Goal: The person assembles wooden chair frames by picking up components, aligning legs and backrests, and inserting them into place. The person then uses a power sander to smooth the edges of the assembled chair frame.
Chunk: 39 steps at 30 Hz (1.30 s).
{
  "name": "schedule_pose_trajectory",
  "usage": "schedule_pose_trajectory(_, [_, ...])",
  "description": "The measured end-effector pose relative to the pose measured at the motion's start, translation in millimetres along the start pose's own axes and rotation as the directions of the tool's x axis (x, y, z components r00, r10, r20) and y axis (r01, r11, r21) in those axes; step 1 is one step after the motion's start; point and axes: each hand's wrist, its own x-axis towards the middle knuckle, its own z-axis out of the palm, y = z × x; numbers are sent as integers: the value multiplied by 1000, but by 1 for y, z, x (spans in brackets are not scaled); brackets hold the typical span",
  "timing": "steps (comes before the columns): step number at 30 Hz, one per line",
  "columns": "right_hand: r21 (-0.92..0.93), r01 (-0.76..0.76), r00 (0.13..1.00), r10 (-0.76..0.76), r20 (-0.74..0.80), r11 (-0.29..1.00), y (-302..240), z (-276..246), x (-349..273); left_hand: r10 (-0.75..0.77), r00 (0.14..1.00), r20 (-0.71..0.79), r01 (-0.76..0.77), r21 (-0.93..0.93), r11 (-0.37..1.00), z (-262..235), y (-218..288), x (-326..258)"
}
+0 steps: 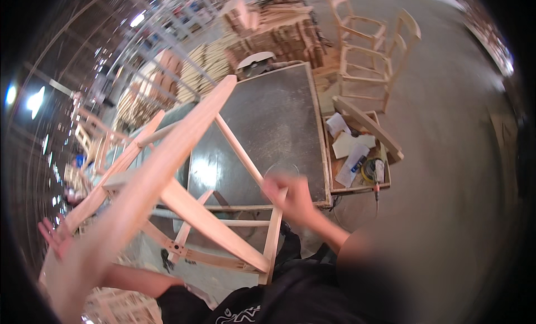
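An unfinished wooden chair frame (190, 198) is tilted in front of me, its long curved post running from the lower left up over the table. My right hand (291, 200), blurred, is closed round the frame where a round stretcher (241, 149) meets a leg (273, 234). At the far left, my left hand (57, 238) shows spread fingers beside the frame's lower end. The left forearm passes behind the curved post, which hides part of the palm and wrist. A flat rail with dark holes (177, 247) shows low between the legs.
A dark-topped worktable (262, 128) with a wooden edge stands ahead. At its right side, a wooden box (357, 179) holds papers and a tool with a hose. Bare wooden chairs (365, 59) stand at the back right. Stacked wood parts (279, 39) lie beyond the table.
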Motion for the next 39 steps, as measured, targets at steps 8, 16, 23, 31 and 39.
schedule_pose_trajectory(8, [477, -450, 879, 280, 386, 755, 54, 87, 200, -55, 995, -80, -4, -597, 802, -160, 157, -107])
schedule_pose_trajectory(16, [74, -927, 93, 33, 995, 368, 36, 209, 156, -59, 918, -392, -283, -751, 596, -180, 216, -175])
schedule_pose_trajectory(23, [458, -818, 574, 440, 691, 349, -52, 282, 131, -5, 868, -497, -411, -725, 553, -214, 237, -157])
schedule_pose_trajectory(31, [-645, -20, -516, 545, 661, 764, 190, 383, 12, -16, 838, -546, -477, -746, 465, -294, 256, -169])
schedule_pose_trajectory(39, [-597, 245, 198, 564, 802, 764, 180, 370, -137, -30, 805, -592, -548, -762, 344, -327, 273, -184])
